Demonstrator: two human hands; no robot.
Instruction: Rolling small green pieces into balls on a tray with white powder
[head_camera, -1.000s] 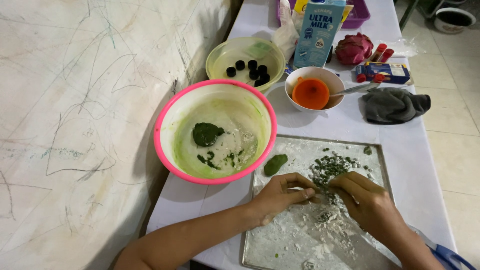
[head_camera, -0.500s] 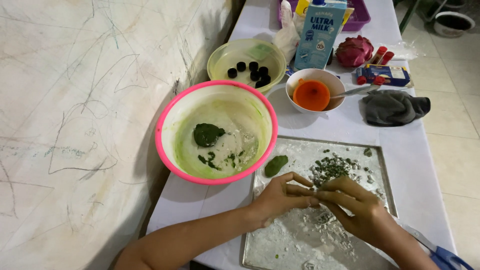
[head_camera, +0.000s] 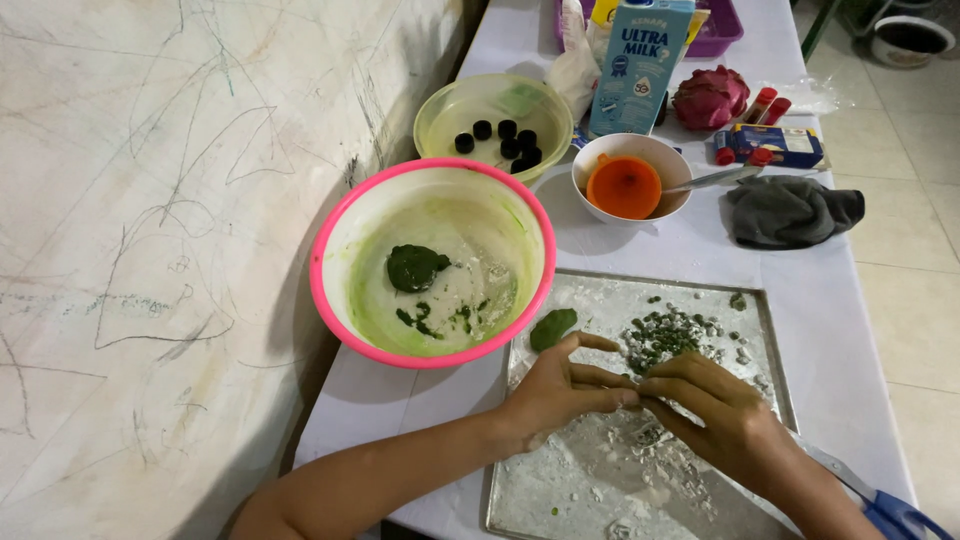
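Dough bits (head_camera: 668, 332) lay heaped on the floured tray (head_camera: 765, 330), just ahead of my left hand (head_camera: 560, 392) and right hand (head_camera: 715, 415), whose fingertips met, seemingly pinching a piece I couldn't see, over the flour against sticking.

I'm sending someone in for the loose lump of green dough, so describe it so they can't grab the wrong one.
Start at the big pink-rimmed bowl by the wall, then drop to the floured metal tray in front of it. The lump of green dough lies in the tray's far left corner, just beyond the left hand. Unlike the darker lump inside the bowl and the tiny pellets, it is smooth, leaf-shaped and lighter green.
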